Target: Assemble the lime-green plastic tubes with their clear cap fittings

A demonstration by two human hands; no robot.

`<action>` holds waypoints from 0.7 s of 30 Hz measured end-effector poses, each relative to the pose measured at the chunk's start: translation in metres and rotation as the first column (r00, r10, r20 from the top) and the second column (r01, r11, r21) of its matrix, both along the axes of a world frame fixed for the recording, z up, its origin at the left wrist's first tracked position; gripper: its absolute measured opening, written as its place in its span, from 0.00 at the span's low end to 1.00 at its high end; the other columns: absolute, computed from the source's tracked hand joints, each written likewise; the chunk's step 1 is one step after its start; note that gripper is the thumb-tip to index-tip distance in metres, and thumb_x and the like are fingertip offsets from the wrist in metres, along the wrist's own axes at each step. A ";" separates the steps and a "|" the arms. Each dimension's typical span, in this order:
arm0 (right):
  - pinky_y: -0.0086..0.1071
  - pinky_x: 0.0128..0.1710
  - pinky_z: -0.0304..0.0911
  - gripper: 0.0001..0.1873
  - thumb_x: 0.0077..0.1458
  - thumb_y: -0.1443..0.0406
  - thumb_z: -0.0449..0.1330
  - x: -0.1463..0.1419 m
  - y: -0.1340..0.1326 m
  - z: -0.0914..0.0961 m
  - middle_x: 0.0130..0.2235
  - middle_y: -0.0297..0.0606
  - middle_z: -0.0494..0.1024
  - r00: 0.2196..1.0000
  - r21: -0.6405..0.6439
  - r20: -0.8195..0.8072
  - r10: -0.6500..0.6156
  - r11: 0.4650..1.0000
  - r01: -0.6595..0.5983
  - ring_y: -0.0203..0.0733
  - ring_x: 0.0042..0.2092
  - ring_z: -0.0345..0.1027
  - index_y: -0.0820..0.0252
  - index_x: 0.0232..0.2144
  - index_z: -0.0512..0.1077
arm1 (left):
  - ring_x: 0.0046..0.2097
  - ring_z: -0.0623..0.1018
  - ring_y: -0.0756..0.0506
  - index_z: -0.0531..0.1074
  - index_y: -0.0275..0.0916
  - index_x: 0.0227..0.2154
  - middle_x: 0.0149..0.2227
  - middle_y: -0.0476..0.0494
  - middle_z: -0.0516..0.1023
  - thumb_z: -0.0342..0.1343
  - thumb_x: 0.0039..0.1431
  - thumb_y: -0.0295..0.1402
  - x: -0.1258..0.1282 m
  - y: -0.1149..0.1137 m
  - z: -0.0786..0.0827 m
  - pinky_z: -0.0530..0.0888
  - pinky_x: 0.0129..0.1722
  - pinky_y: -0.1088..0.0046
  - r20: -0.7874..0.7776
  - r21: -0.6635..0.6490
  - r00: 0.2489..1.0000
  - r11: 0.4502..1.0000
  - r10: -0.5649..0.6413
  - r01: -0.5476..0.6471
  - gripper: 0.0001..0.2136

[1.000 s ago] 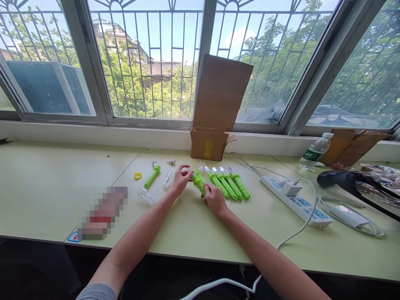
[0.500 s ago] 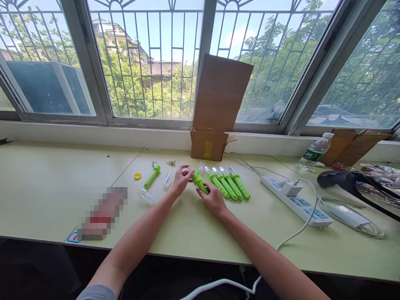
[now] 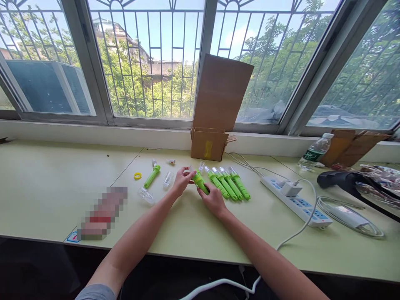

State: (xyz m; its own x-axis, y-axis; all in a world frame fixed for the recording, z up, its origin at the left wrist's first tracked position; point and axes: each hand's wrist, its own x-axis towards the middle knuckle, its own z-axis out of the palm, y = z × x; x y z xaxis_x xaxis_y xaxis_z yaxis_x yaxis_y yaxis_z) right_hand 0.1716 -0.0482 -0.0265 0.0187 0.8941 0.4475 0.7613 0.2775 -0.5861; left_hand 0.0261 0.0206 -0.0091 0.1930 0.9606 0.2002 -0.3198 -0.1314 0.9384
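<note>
My right hand grips a green plastic stick by its lower end, tilted over the pale green table. My left hand pinches a small clear cap at the stick's top end. Right beside them lies a row of several finished green sticks with clear tips. To the left lie one more green stick, two clear caps and a yellow ring.
A small open cardboard box stands behind the sticks below the window. At the right are a white power strip with cables, a water bottle and a black device. A blurred patch lies at front left.
My hands shifted slightly; the green stick has tilted lower toward the table and my left fingers have closed in on its top end.
</note>
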 end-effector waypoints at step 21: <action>0.34 0.32 0.62 0.16 0.54 0.56 0.56 0.001 0.003 -0.004 0.35 0.45 0.80 1.000 0.047 -0.027 -0.007 0.999 0.008 0.48 0.34 0.72 0.62 0.35 0.75 | 0.29 0.78 0.48 0.73 0.32 0.37 0.31 0.40 0.78 0.63 0.47 0.49 0.003 -0.010 -0.001 0.75 0.28 0.73 -0.158 -0.013 0.967 0.980 -0.199 0.199 0.24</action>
